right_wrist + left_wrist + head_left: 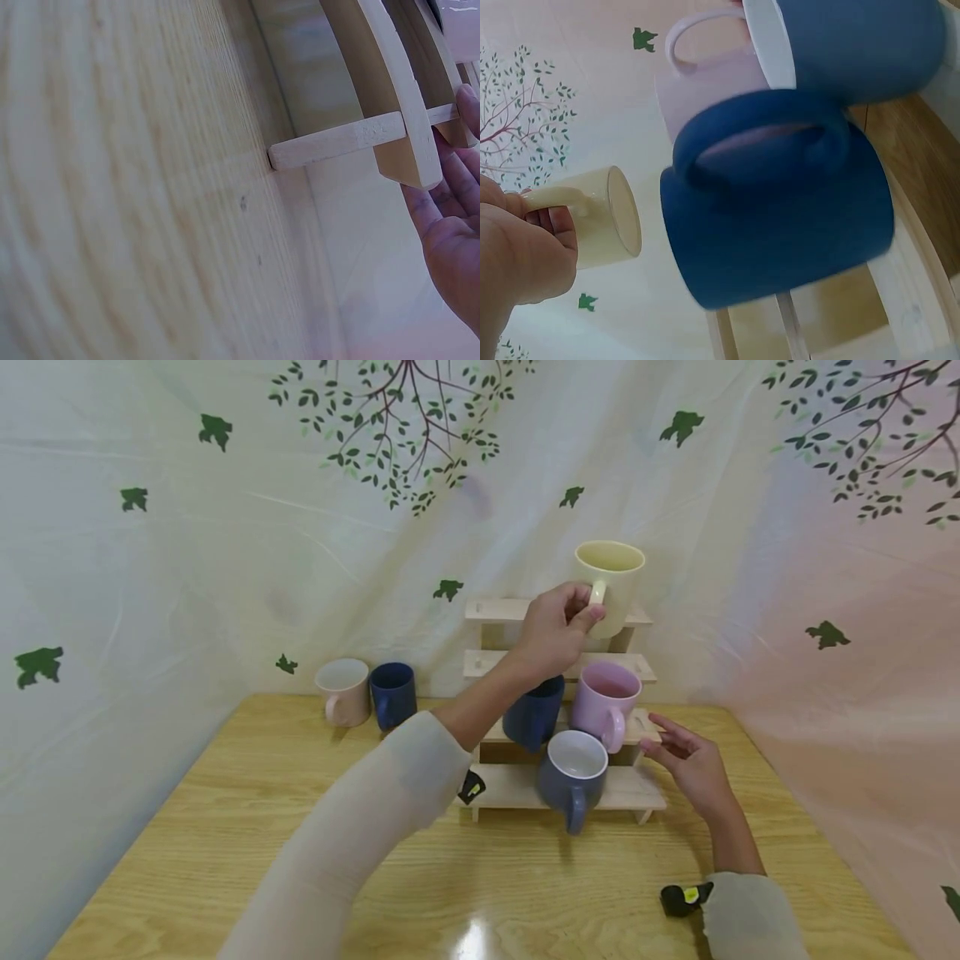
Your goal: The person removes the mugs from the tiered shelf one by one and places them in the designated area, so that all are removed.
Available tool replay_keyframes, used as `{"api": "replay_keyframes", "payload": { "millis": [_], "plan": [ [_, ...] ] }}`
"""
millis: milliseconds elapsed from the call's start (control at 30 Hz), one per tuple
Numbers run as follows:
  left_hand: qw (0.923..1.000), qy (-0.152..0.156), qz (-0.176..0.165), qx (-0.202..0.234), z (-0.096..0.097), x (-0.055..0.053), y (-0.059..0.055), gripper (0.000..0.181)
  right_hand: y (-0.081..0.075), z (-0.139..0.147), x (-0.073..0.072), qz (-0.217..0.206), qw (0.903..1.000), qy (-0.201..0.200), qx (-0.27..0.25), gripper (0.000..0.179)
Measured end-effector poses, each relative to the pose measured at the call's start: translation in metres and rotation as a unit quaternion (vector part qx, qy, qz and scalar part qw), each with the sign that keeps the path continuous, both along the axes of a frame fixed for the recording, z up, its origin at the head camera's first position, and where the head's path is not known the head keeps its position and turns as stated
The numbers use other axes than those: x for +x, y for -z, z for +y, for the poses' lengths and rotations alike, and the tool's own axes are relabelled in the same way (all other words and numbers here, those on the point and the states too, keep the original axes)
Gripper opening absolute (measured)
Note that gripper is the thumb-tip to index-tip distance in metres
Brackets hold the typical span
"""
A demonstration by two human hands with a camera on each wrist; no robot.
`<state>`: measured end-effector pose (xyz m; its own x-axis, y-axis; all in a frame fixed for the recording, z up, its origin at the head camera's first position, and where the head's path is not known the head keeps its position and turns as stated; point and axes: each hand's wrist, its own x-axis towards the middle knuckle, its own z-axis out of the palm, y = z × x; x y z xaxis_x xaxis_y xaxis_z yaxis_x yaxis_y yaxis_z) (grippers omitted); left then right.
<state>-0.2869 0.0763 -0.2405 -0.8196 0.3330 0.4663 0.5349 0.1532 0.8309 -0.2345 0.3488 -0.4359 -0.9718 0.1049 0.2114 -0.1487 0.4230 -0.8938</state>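
Note:
My left hand (557,631) pinches the handle of a pale yellow mug (621,585), which is upright in front of the top tier of a wooden tiered rack (498,787). In the left wrist view the yellow mug (604,232) is beyond a dark blue mug (780,225). My right hand (693,772) grips the right end of a middle tier, with the thumb on its near side. On that tier are a dark blue mug (534,714) and a pink mug (606,697). A grey-blue mug (572,781) with a white inside rests on the lowest tier.
A pale pink mug (345,693) and another dark blue mug (393,693) stand at the back left of the wooden table (247,827). Behind the table hangs a white cloth (187,568) printed with leaves. Each wrist bears a small black camera.

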Motion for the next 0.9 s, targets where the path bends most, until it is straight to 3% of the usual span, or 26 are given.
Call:
{"api": "replay_keyframes", "payload": {
  "millis": [300, 900],
  "plan": [
    [0.9997, -0.014, 0.001, 0.019, -0.047, -0.001, -0.005, 0.015, -0.003, -0.002, 0.001, 0.007, 0.9999, 0.002, 0.009, 0.061],
    [0.9973, -0.066, 0.023, 0.022, -0.144, -0.017, 0.007, 0.016, -0.003, -0.002, 0.001, -0.003, 1.0, 0.007, 0.005, 0.062]
  ]
}}
